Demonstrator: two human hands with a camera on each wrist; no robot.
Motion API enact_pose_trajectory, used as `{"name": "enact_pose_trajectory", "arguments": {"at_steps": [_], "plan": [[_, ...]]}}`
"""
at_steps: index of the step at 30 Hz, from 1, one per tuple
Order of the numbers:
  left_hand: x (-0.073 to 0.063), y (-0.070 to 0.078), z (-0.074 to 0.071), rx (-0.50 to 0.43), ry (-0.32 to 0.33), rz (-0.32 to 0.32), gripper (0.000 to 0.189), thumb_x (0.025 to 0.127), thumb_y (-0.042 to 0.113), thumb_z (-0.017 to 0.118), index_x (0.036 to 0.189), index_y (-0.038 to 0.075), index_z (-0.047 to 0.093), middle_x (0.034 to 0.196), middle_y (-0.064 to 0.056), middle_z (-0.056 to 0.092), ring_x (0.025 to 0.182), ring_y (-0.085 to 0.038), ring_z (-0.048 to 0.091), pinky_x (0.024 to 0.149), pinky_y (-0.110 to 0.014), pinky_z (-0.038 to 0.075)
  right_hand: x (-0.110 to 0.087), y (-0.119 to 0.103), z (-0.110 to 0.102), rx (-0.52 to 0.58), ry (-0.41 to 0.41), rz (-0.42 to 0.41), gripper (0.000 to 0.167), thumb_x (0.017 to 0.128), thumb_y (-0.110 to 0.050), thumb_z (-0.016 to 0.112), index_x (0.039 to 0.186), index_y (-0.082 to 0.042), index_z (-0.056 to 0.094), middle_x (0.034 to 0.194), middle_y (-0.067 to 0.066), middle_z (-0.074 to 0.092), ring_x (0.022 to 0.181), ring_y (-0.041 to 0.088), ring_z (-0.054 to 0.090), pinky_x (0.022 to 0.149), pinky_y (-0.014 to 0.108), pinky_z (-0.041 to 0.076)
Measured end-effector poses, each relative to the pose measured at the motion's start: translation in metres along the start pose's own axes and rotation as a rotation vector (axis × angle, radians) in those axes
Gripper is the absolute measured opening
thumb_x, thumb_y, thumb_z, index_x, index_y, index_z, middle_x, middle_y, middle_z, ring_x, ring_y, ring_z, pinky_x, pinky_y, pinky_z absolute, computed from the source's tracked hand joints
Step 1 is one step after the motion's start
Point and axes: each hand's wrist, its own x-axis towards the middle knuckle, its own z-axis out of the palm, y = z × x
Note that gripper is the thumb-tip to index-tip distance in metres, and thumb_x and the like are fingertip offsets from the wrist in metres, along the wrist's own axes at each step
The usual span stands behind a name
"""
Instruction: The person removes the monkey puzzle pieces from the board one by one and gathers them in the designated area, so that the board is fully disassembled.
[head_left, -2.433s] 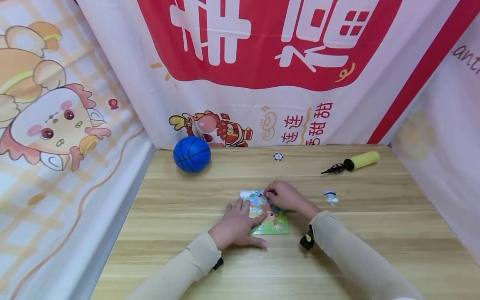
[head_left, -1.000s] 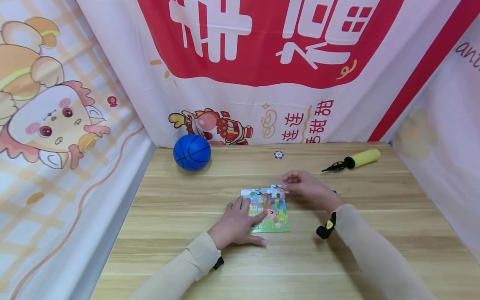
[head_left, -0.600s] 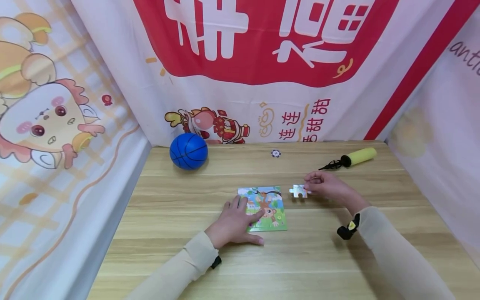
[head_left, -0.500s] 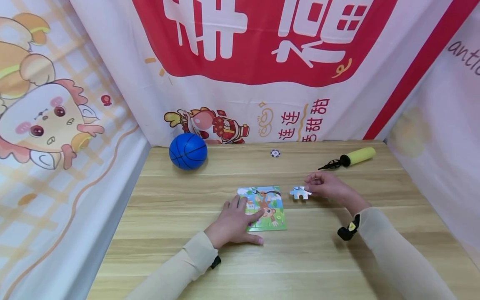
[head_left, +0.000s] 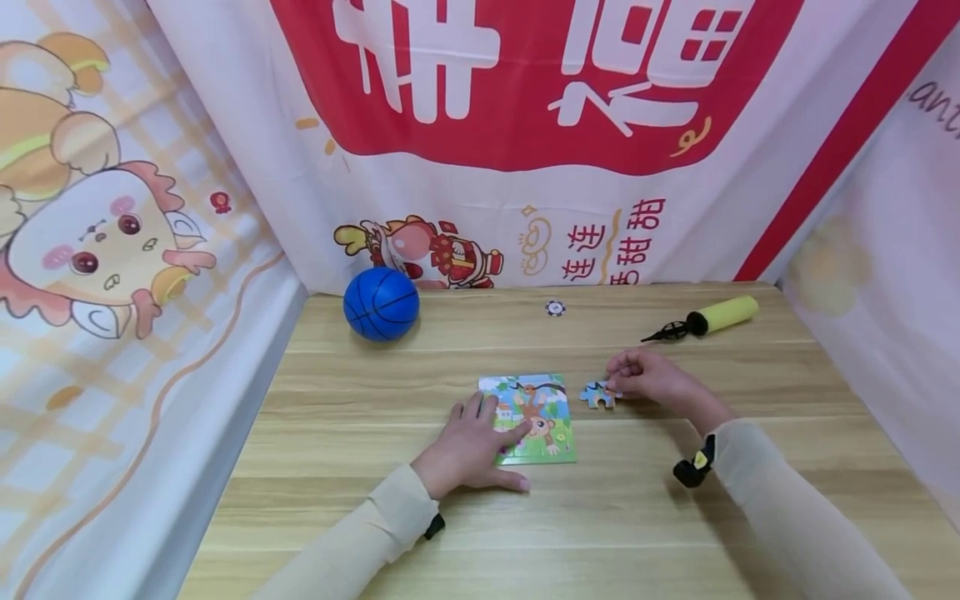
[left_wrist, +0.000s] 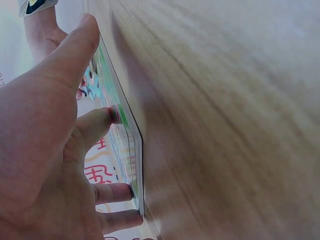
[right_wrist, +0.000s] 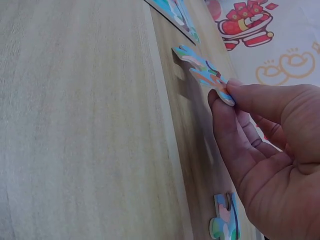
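A square jigsaw puzzle (head_left: 558,408) showing a cartoon monkey lies on the wooden table. Spread fingers of my left hand (head_left: 468,446) rest on its left side; in the left wrist view the fingertips touch the puzzle's face and the thumb stays off the edge. Right of the puzzle, my right hand (head_left: 652,383) pinches a loose blue puzzle piece (head_left: 597,397) between thumb and index finger. The right wrist view has this piece (right_wrist: 200,67) tilted above the table, its shadow below. A second loose piece (right_wrist: 226,215) lies under the right hand, hidden in the head view.
A blue toy basketball (head_left: 382,304) sits at the back left of the table. A poker chip (head_left: 555,308) lies near the back edge, and a yellow and black hand pump (head_left: 712,318) at the back right. Printed cloths hang around the table.
My right hand has left the puzzle's upper right corner and moved right with the piece. In the last half second the piece has tilted, showing more picture. The left hand stays put.
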Motion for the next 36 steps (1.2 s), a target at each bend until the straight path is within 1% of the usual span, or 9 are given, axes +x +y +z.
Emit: {"name": "enact_pose_trajectory", "arguments": {"at_steps": [8,16,21,29,36], "plan": [[0.002,0.001,0.001,0.012,0.009,0.003,0.095,0.075,0.093,0.044,0.157,0.046,0.033,0.149,-0.024,0.031,0.141,-0.050,0.025,0.106,-0.067,0.031,-0.005,-0.006,0.001,-0.068,0.009,-0.023,0.032,0.097,-0.011,0.070,0.125,0.002,0.060,0.113,0.017,0.064,0.104,0.029,0.062,0.086,0.036,0.056],[0.001,0.000,0.001,0.018,0.006,0.003,0.094,0.076,0.093,0.043,0.157,0.045,0.032,0.150,-0.024,0.030,0.141,-0.051,0.024,0.107,-0.067,0.029,-0.003,-0.004,0.003,-0.096,0.041,-0.035,0.033,0.094,-0.012,0.074,0.122,0.000,0.062,0.111,0.016,0.063,0.102,0.028,0.061,0.085,0.035,0.056],[0.001,-0.001,0.002,0.014,0.011,0.004,0.094,0.076,0.094,0.043,0.156,0.046,0.033,0.151,-0.024,0.030,0.141,-0.051,0.024,0.107,-0.067,0.029,-0.003,-0.005,0.005,-0.142,0.055,-0.050,0.030,0.093,-0.014,0.075,0.118,-0.003,0.064,0.109,0.014,0.065,0.100,0.027,0.061,0.085,0.035,0.055],[0.000,0.000,0.002,0.000,0.021,0.005,0.094,0.076,0.093,0.044,0.156,0.046,0.033,0.151,-0.024,0.029,0.141,-0.050,0.024,0.107,-0.066,0.029,-0.004,-0.010,0.006,-0.206,0.052,-0.059,0.022,0.096,-0.014,0.071,0.116,-0.005,0.066,0.106,0.011,0.067,0.098,0.026,0.062,0.081,0.035,0.055],[-0.001,0.000,0.000,-0.004,0.018,0.006,0.095,0.076,0.092,0.045,0.157,0.044,0.033,0.152,-0.025,0.028,0.142,-0.052,0.023,0.108,-0.066,0.029,-0.009,-0.021,0.007,-0.297,0.051,-0.068,0.022,0.100,-0.019,0.068,0.117,-0.006,0.066,0.105,0.011,0.066,0.093,0.028,0.061,0.078,0.043,0.055]]}}
